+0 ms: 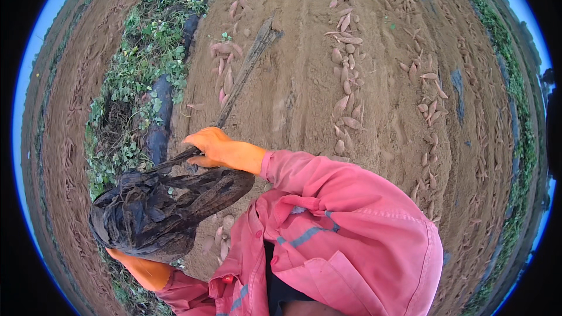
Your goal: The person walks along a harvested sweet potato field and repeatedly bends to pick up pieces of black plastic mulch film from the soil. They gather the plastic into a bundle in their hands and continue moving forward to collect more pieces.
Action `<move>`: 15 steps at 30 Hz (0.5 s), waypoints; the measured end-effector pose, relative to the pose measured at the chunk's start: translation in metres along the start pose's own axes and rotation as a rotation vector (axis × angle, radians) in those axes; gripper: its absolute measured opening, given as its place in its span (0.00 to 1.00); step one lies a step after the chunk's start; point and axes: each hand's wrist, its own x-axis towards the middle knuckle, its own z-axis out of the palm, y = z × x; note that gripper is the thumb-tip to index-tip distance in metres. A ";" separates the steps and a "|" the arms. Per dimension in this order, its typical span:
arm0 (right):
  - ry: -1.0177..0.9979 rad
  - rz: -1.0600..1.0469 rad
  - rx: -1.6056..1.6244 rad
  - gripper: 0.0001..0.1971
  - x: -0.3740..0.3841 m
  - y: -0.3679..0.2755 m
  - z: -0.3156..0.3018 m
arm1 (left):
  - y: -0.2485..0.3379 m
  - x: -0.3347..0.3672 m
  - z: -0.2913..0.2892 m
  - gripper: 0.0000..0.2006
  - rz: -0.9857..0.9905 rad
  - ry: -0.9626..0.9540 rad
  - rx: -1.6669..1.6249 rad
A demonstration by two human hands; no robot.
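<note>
In an orange glove, my right hand (219, 151) is closed round a long strip of dirty black plastic film (249, 61). One end of the strip stretches away over the soil, and the other runs into a large crumpled bundle of the same film (152, 210). That bundle rests against my left hand (137, 266), also gloved in orange, which supports it from below and from the near side. The left fingers are hidden under the film. Both forearms wear pink sleeves.
Sweet potatoes (348, 73) lie in long rows on the brown soil (298, 82), some close beside the strip. On the left runs a ridge of green vines (137, 70) with black film (158, 123) along its edge. Another green strip (509, 82) borders the right.
</note>
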 end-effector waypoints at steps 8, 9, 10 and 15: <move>-0.446 0.336 0.482 0.24 -0.030 -0.111 -0.026 | 0.029 0.056 -0.020 0.16 0.404 0.316 -0.250; -0.521 0.271 0.571 0.23 -0.031 -0.125 -0.031 | 0.025 0.071 -0.022 0.16 0.439 0.325 -0.244; -0.599 0.210 0.663 0.22 -0.031 -0.139 -0.035 | 0.018 0.084 -0.025 0.16 0.463 0.313 -0.199; -0.688 0.230 0.698 0.19 0.011 -0.172 -0.062 | -0.044 0.116 -0.056 0.11 0.784 -0.052 1.052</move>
